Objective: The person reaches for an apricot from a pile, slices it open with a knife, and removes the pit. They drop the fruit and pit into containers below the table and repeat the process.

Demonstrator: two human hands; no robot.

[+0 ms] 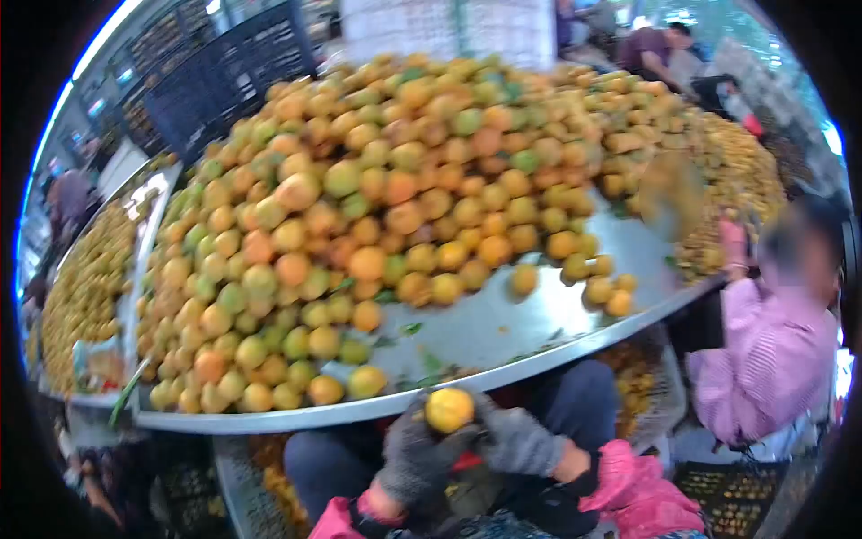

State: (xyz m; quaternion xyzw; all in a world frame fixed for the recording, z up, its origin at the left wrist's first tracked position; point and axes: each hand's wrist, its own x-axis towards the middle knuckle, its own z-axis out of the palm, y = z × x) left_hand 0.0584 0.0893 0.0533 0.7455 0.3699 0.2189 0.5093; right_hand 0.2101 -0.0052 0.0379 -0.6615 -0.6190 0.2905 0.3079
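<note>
Closest to my feed: pink sleeves (633, 485), reaching in from the bottom edge, dark-clothed knees (575, 404) spread beneath the table.

Biggest thing I've got is the fruit heap (386, 180), orange, yellow and green, banked high at the back and sloping toward the wearer, presumably so pieces sit within easy reach. It lies on a metal table (557, 310); its raised front rim probably stops fruit rolling off. Bare metal shows front right, shiny, with loose leaves (429, 359) on it.

Room: busy indoor hall. Dark crates (229, 85) stand back left, a white stack behind the heap, another fruit-filled table off left. A co-worker (763, 350) in a pink striped top sits at right; more people are blurred farther back. Baskets (669, 368) holding fruit flank the knees, likely set low to be handy.

Hands, both in gray gloves: left hand (415, 454) is curled around one yellow fruit (450, 410), fingers closed in. Right hand (521, 440) meets its right side, fingers bent; can't tell whether it grips. Fruit is just before the rim, above the lap, probably two-handed for steadiness.
</note>
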